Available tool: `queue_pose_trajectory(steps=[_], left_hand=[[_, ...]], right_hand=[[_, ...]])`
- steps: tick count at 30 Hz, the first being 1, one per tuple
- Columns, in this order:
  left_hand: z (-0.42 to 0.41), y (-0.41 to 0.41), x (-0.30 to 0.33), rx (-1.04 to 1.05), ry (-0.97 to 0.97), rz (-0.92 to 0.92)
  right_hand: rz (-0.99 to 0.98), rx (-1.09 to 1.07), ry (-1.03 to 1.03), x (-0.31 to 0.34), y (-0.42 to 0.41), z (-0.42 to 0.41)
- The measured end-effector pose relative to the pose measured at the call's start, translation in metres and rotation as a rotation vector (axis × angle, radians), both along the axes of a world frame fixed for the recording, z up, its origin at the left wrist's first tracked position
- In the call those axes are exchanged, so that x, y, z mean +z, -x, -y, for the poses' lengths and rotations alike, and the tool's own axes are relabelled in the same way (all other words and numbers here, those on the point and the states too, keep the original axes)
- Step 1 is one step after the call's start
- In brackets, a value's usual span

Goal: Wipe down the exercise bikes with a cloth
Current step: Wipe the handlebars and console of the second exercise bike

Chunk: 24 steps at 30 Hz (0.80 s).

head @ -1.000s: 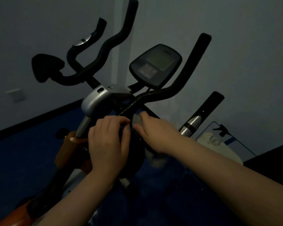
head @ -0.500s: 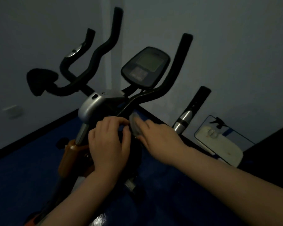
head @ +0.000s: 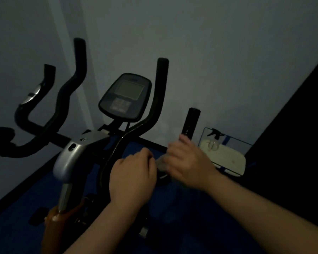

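Observation:
An exercise bike stands before me in dim light, with black curved handlebars (head: 155, 107), a grey console screen (head: 126, 97) and a silver stem cover (head: 75, 154). My left hand (head: 131, 177) curls round the lower black bar of the bike's right handlebar. My right hand (head: 186, 162), blurred, holds a small grey cloth (head: 161, 163) against the bar just right of my left hand. The cloth is mostly hidden under the fingers.
A white wall rises behind the bike. A blue floor (head: 17, 217) lies below. A white flat object with a spray bottle (head: 216, 136) leans at the wall on the right. The bike's orange frame (head: 52, 222) is at lower left. A dark panel (head: 292, 143) fills the right side.
My view has shifted, so the bike sits lower and more upright in the frame. My right hand with the cloth has slid rightwards along the bar, away from my left hand, which keeps its grip.

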<state>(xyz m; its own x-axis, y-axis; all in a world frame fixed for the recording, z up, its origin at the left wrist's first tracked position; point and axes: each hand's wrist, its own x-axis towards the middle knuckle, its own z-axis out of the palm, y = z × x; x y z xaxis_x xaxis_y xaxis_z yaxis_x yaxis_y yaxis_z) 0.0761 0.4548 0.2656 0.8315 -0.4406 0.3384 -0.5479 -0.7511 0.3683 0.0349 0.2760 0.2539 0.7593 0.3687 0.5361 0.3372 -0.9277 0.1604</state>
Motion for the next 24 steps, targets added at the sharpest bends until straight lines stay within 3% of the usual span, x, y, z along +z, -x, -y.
queue_pose_trajectory(steps=[3, 6, 9, 15, 17, 20, 24], left_hand=[[0.0, -0.002, 0.0, -0.02, -0.019, -0.004], [-0.002, -0.001, 0.0, -0.018, -0.005, -0.042], [0.0, -0.002, 0.0, -0.015, -0.031, -0.031], [0.002, 0.002, 0.002, 0.058, 0.029, -0.031], [0.003, 0.004, 0.002, 0.078, 0.048, -0.027], [0.003, 0.002, 0.001, 0.105, 0.04, -0.008], [0.005, 0.001, -0.002, 0.136, 0.044, -0.021]], right_hand=[[0.105, -0.158, -0.158, 0.024, -0.022, 0.025], [0.197, -0.231, -0.389, -0.016, -0.01, -0.007], [0.196, -0.029, -0.209, -0.024, -0.002, -0.001], [0.241, 0.207, 0.359, 0.059, -0.058, 0.078], [0.185, 0.275, 0.399, 0.076, -0.073, 0.089], [0.174, 0.202, 0.134, 0.075, -0.081, 0.089], [0.286, -0.116, -0.752, 0.045, -0.076, 0.059]])
